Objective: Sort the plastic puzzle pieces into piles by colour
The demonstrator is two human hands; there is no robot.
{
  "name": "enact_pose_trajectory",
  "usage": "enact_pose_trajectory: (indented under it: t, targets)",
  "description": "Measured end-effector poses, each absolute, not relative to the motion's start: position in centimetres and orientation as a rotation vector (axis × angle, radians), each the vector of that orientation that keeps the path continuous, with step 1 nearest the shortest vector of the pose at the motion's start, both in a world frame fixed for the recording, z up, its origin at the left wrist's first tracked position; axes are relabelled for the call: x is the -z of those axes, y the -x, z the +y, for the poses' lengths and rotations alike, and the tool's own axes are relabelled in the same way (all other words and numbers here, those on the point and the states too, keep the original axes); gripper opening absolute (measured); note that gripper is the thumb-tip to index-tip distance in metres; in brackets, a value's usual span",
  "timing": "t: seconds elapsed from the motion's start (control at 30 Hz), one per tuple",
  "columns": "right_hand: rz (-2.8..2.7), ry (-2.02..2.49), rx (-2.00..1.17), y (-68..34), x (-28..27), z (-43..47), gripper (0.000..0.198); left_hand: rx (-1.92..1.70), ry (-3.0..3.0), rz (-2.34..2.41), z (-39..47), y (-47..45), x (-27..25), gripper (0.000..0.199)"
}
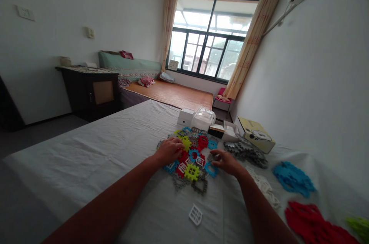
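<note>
A pile of plastic interlocking building pieces with toothed edges lies before me, in red, blue, grey and yellow-green. My left hand (170, 151) rests over its left side, fingers reaching onto a yellow-green piece (186, 143); the thumb is hidden. At the right edge, my right hand (226, 161) has its index finger and thumb around a small grey building piece (211, 156). Just below those fingers is a blue ring-shaped piece (211, 169). Nearer to me in the pile are a yellow-green square piece (191, 172) and white window pieces (182, 167).
One white window piece (195, 214) lies apart, close to me. Rightward are sorted heaps: grey (248, 152), white (263, 186), blue (293, 177) and red (317, 223). Behind the pile stand a clear plastic container (204, 118), a white box (186, 116) and a yellow box (256, 134).
</note>
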State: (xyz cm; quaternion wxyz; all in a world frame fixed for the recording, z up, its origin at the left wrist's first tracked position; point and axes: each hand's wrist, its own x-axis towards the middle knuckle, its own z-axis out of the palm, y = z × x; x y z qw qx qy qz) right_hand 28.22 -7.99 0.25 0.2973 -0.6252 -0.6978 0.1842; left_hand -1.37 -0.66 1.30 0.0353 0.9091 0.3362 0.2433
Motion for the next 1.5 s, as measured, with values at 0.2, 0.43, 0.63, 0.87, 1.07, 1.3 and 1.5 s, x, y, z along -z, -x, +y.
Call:
enact_pose_trajectory:
  t: [0.2,0.43,0.63,0.87,1.07,1.3,1.5]
  targets:
    - [-1.977,1.769,-0.230,-28.0,-0.7,-7.9,0.022,-0.720,-2.798,1.044,-0.9,1.3,-1.6,0.021]
    - [-1.834,1.923,0.097,-28.7,-0.3,-7.5,0.030,-0.683,-2.781,1.064,-1.1,1.3,-1.9,0.022]
    - [-1.952,1.809,-0.135,-30.1,0.5,-7.3,0.035,-0.680,-2.798,1.052,-0.9,1.3,-1.8,0.022]
    - [-1.711,1.767,-0.315,-30.6,1.0,-7.2,0.033,-0.675,-2.795,1.041,-1.0,1.2,-1.8,0.022]
    - [-1.567,1.664,-0.617,-31.5,0.4,-7.2,0.027,-0.667,-2.808,1.032,-0.9,1.3,-1.8,0.022]
    - [-1.385,1.804,0.362,-32.4,-1.6,-7.1,0.024,-0.713,-2.814,1.011,-0.9,1.4,-1.6,0.021]
    - [-1.588,1.898,0.623,-33.4,0.8,-7.0,0.035,-0.653,-2.804,1.027,-1.1,1.4,-1.7,0.022]
